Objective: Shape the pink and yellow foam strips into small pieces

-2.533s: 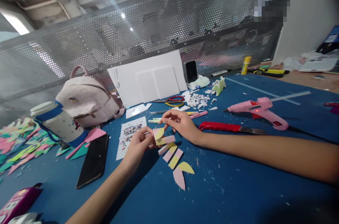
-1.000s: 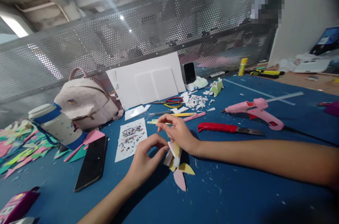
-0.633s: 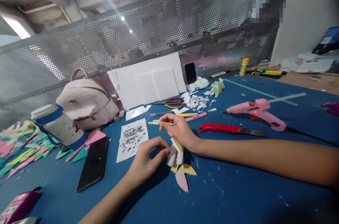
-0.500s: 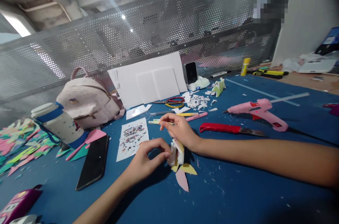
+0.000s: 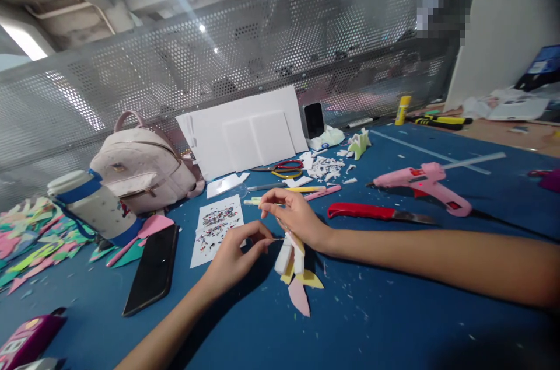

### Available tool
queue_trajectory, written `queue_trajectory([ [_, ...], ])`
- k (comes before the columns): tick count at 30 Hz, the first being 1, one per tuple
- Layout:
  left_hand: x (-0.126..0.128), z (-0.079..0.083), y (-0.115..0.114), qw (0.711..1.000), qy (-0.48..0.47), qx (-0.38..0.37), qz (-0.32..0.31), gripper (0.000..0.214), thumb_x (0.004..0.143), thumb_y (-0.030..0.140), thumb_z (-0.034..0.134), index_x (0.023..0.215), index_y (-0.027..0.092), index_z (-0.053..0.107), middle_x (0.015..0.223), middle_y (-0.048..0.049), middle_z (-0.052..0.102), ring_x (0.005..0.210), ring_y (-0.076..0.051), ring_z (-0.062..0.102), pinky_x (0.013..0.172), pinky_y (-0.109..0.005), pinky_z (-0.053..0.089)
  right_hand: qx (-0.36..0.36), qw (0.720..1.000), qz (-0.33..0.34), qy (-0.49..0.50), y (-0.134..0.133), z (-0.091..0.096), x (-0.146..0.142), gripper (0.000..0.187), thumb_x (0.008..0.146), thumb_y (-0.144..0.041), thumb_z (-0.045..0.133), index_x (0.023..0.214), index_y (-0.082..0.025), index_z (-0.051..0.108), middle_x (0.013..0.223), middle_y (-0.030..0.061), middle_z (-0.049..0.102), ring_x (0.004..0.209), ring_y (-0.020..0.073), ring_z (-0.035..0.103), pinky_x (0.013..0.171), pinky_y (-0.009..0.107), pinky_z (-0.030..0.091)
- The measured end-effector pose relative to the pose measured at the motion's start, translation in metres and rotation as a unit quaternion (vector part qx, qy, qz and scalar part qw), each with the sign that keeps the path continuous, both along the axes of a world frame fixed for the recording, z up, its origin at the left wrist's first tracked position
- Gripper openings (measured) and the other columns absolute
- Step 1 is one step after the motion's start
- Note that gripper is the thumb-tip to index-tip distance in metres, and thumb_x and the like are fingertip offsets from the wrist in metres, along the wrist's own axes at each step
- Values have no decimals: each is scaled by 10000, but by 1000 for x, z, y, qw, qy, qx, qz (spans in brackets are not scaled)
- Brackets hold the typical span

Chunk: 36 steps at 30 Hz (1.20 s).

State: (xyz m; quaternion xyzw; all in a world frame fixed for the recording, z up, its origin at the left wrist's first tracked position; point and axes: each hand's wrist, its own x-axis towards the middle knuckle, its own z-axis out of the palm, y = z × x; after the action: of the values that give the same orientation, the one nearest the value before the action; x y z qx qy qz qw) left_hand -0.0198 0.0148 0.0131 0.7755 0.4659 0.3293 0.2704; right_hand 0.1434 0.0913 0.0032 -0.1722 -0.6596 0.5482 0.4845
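Beneath my right hand (image 5: 301, 218), small white foam blocks (image 5: 284, 256) are joined with yellow and pink petal-shaped pieces (image 5: 300, 297). My right hand's fingers are curled and seem to hold the top of this foam piece, which the hand partly hides. To the left, my left hand (image 5: 240, 250) has its thumb and forefinger pinched. A very thin strand (image 5: 278, 239) runs from those fingertips toward the foam piece; its material is unclear. Just behind the right hand lie a yellow pen (image 5: 308, 189) and a pink pen (image 5: 324, 192).
A red-handled knife (image 5: 361, 211) and a pink glue gun (image 5: 426, 183) lie right. White scraps (image 5: 326, 168) and scissors (image 5: 286, 168) are behind. Left are a speckled paper (image 5: 217, 230), a phone (image 5: 151, 271), a bottle (image 5: 96, 206), a backpack (image 5: 144, 166) and coloured scraps (image 5: 30, 236).
My left hand has drawn back slightly left from the white foam block, and a thin strand now shows between fingertips and foam piece. My right hand stays nearly in place.
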Motion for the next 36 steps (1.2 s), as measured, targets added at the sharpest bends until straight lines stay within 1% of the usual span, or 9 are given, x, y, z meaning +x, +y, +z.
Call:
queue_trajectory([
  [3,0,4,-4,999,1,-14,-48,139,930,186,554,835,165,653,772,-20,668,716,-157,607,718,-257,452,-24,1000,-9,-1,5,-1,1,178,892,-348,635,886,-172,613,757,-12,636,426,62,380,406,208,294],
  [6,0,9,-8,996,-5,-30,-86,153,936,208,561,833,163,665,795,-36,679,746,-163,618,736,-258,456,-35,999,-23,7,11,-2,1,189,872,-347,652,854,-165,605,739,-10,628,425,62,405,393,203,299],
  [10,-1,11,-8,994,-2,-44,-98,185,933,250,573,809,163,678,766,-42,666,709,-166,601,710,-267,451,-42,999,-20,8,13,-3,1,190,873,-354,643,852,-170,596,726,-15,624,390,55,385,369,203,283],
  [20,-3,-1,-2,996,-81,-45,-2,137,891,211,603,796,167,692,716,-6,643,668,-151,569,677,-260,423,-21,1000,-9,-17,10,-3,1,199,890,-371,633,896,-173,610,747,-8,640,410,62,384,393,206,297],
  [23,-5,-3,3,988,-141,-36,52,126,888,238,620,802,170,683,700,7,619,650,-139,552,634,-247,405,8,999,-11,-36,9,-5,1,197,904,-373,635,891,-177,626,773,4,654,476,81,454,437,207,339],
  [25,-7,-4,6,978,-188,-33,86,127,883,262,636,799,172,668,668,19,596,615,-126,531,595,-236,393,24,999,-12,-45,8,-5,2,180,911,-359,631,886,-181,630,781,9,659,518,93,490,448,205,356],
  [28,-7,-5,8,960,-252,-39,112,135,854,278,688,777,170,659,643,24,591,606,-117,535,600,-230,414,36,997,-8,-62,5,-5,3,152,921,-337,613,897,-188,629,774,-1,653,474,83,458,397,197,322],
  [34,0,-8,5,920,-367,-98,97,191,814,343,748,770,180,656,921,-56,738,791,-158,671,716,-271,523,61,995,-33,-70,3,-6,3,131,908,-314,627,878,-187,643,825,3,627,532,86,493,415,188,357],
  [36,1,-8,4,898,-412,-133,78,200,799,331,772,759,179,648,906,-56,762,812,-157,697,739,-266,537,53,996,-30,-69,4,-6,3,134,907,-322,627,887,-190,638,832,3,622,523,84,486,399,185,348],
])
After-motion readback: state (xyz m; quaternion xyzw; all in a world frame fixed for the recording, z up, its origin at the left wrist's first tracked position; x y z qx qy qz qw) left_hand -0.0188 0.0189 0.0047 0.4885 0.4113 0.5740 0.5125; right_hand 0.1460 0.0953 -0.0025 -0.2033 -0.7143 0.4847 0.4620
